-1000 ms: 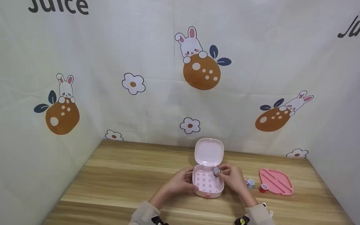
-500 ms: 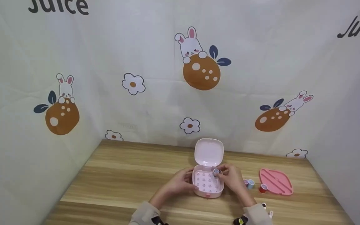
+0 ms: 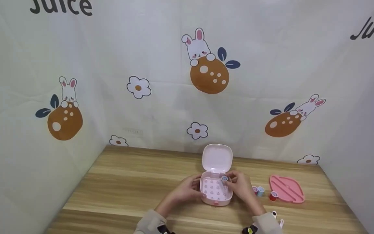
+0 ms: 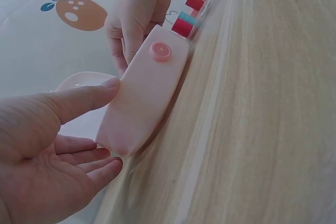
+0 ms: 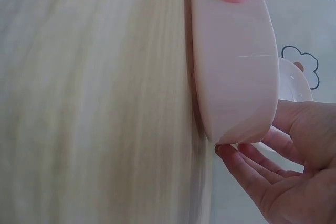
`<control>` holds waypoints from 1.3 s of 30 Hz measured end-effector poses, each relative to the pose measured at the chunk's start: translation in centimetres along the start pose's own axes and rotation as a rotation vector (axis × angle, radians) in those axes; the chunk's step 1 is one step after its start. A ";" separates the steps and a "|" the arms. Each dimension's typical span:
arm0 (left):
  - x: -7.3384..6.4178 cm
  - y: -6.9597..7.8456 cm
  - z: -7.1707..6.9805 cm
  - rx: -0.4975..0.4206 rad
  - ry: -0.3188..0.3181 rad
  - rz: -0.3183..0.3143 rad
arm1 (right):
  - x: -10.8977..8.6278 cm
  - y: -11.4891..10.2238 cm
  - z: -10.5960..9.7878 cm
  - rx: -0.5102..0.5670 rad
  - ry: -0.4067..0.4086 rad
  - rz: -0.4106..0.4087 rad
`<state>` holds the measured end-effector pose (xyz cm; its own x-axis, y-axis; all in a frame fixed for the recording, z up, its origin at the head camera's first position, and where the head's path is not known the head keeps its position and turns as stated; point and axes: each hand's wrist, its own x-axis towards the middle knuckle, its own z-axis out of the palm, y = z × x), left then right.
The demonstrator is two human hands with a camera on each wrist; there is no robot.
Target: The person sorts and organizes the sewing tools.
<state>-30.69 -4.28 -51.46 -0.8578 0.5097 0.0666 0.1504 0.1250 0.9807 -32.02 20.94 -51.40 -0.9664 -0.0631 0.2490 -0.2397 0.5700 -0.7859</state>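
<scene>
A pale pink box point(image 3: 216, 202) stands on the wooden table with its lid point(image 3: 217, 158) raised at the back. Its floor carries a small repeated print. My left hand point(image 3: 186, 189) holds the box's left side, thumb at the front corner and fingers along the wall; the left wrist view shows the same thumb point(image 4: 86, 100) on the rim. At the box's back right corner, my right hand point(image 3: 241, 185) pinches a small bluish spool point(image 3: 224, 178) with a white rim, just inside the wall. In the right wrist view the box wall hides that spool, and other fingers point(image 5: 239, 169) lie against the outside.
To the right of the right hand stand a light blue spool point(image 3: 260, 191) and a pinkish spool point(image 3: 255, 190). A red spool point(image 3: 273, 195) sits by the slotted pink tray point(image 3: 287, 189). Small white pieces point(image 3: 281, 223) lie near the right sleeve. A printed cloth wall point(image 3: 164, 113) rises behind the table.
The bluish spool has shifted very slightly within the back right corner as the right hand adjusts. The left hand and the box have kept their places.
</scene>
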 end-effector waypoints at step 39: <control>0.0 -0.2 0.0 -0.008 0.001 0.013 | 0.1 -0.2 0.4 -0.021 0.013 0.042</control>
<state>-30.74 -4.34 -51.67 -0.8564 0.5101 0.0798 0.1578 0.1113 0.9812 -32.14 20.55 -51.45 -0.9743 -0.0281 0.2236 -0.1969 0.5888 -0.7839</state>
